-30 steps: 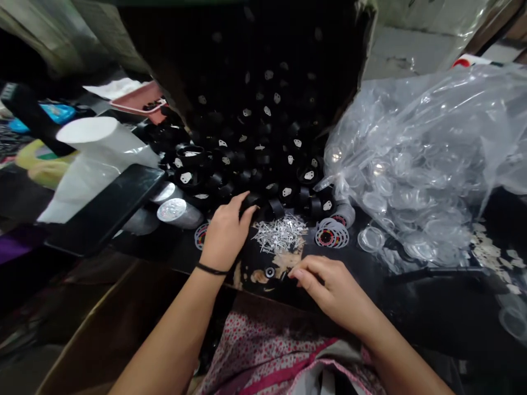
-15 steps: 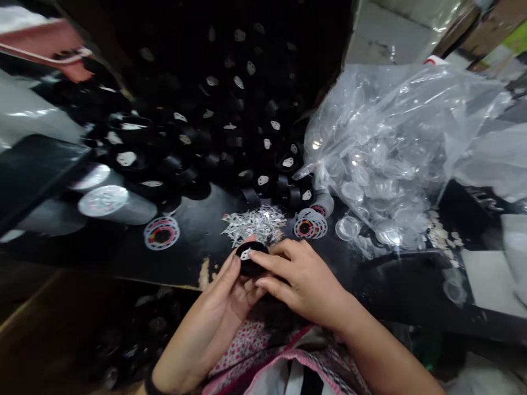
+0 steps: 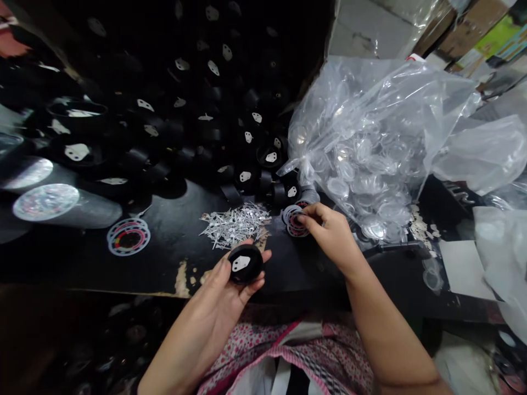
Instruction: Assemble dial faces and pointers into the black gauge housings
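Note:
My left hand (image 3: pixel 214 296) holds a round black gauge housing (image 3: pixel 252 267), tilted so its open face shows. A white plate (image 3: pixel 241 264) with small holes sits inside it. To the right, my right hand (image 3: pixel 331 236) has thumb and forefinger closed at the edge of a fanned pile of printed dial discs (image 3: pixel 293 226), grey-rimmed with red markings. Its fingertips cover part of the pile, and the other fingers are curled. Between the hands, farther back, lies a heap of small white pointers (image 3: pixel 234 225).
Many black housings (image 3: pixel 280 193) with white plates fill the dark box behind. A plastic bag of clear round covers (image 3: pixel 370 153) stands at right. More dial discs (image 3: pixel 128 237) and clear-wrapped cylindrical stacks (image 3: pixel 94 211) are at left. A white card (image 3: pixel 465 269) lies far right.
My right hand has left the housing and moved right to the dial discs. My left hand still holds the housing, its plate more exposed. The view has shifted right.

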The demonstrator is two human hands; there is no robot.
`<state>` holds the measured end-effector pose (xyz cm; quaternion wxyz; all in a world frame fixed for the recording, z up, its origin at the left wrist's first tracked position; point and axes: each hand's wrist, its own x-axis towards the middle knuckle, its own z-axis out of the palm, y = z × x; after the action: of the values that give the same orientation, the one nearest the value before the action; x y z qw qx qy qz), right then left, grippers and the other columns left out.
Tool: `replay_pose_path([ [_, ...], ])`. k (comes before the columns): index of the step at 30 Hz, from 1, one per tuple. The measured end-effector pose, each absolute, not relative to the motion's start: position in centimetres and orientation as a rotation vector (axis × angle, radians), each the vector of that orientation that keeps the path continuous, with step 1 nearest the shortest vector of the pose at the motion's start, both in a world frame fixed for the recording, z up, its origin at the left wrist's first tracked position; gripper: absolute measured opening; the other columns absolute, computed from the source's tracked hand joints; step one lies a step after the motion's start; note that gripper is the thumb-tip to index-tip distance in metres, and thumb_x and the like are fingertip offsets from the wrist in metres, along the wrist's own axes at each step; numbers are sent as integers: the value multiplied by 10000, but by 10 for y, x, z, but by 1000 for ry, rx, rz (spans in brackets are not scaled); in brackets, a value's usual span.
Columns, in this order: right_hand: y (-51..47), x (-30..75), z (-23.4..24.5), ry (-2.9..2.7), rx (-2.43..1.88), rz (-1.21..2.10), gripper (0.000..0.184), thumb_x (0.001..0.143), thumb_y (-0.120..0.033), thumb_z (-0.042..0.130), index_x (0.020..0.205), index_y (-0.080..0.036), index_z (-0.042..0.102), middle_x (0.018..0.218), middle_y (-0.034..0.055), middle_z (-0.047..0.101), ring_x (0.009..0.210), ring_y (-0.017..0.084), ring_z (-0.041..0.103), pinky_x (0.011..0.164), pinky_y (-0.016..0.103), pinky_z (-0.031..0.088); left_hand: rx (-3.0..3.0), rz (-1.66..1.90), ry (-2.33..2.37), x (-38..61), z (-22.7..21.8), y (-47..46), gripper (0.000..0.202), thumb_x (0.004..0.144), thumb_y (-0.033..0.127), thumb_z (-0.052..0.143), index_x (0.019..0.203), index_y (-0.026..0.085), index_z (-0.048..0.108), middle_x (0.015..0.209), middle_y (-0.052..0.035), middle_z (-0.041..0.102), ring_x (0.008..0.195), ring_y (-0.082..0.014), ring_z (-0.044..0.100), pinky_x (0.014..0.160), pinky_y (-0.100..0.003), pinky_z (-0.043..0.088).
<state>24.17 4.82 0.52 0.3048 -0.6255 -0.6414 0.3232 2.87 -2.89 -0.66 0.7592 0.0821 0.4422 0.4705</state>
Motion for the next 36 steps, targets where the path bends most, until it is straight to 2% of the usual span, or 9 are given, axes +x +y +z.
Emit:
replay_pose_path([
  [2,46,242,5,-1536,-1601,1008,70,862,-251,640,895,-190,627,813,4,662,691,149,627,667,283,497,120,1032,980,30,-5,-27,331,974,384,537,1186,184,693,1242,-133,709,1132,-235,666,863,-289,597],
  [6,36,235,5,-1296,-1398,1370,291,825,-216,669,1102,-213,578,943,-2,641,609,113,674,648,270,542,31,1052,961,37,1,-23,386,1002,415,453,1127,159,714,1182,-157,733,974,-226,725,817,-312,616],
  [11,18,217,6,-989,-1112,1682,237,835,-292,712,955,-218,522,834,-40,646,626,129,714,635,248,554,36,1056,846,42,3,-24,347,975,425,530,1180,199,697,1168,-89,745,881,-186,717,751,-278,612],
  [16,9,209,4,-966,-1129,1595,340,831,-255,723,1147,-241,599,855,-33,672,759,111,689,802,259,547,39,1110,852,39,-1,-26,299,932,399,625,1160,225,708,1137,-51,762,923,-179,722,798,-268,610],
  [19,8,208,5,-983,-1170,1527,246,830,-254,715,1070,-225,669,956,0,702,866,116,666,867,262,532,37,1131,867,39,-3,-27,283,920,393,643,1126,218,725,1128,-63,767,920,-187,737,813,-276,618],
  [24,6,208,6,-964,-1252,1502,257,823,-244,720,1071,-222,656,885,-9,687,846,115,646,838,254,525,57,1223,892,39,-1,-32,370,893,483,639,1071,179,750,1127,-123,765,1079,-287,707,882,-369,617],
  [27,4,206,6,-1008,-1229,1504,275,829,-224,704,1096,-225,639,880,-15,650,765,97,621,741,232,528,93,1246,856,39,1,-35,392,870,503,659,1076,183,752,1091,-125,775,1116,-313,689,916,-421,604],
  [31,1,204,7,-1039,-1158,1630,328,825,-216,706,1113,-245,552,917,-33,597,612,73,619,639,243,545,142,1255,842,40,1,-35,390,852,506,682,1059,184,759,1121,-115,768,1133,-301,682,939,-402,591],
  [36,0,207,9,-1108,-1142,1722,222,845,-237,694,1034,-215,580,908,-19,629,732,89,643,682,223,533,216,1278,866,39,-1,-35,390,819,514,720,1044,198,767,1065,-81,786,1056,-271,720,923,-352,599],
])
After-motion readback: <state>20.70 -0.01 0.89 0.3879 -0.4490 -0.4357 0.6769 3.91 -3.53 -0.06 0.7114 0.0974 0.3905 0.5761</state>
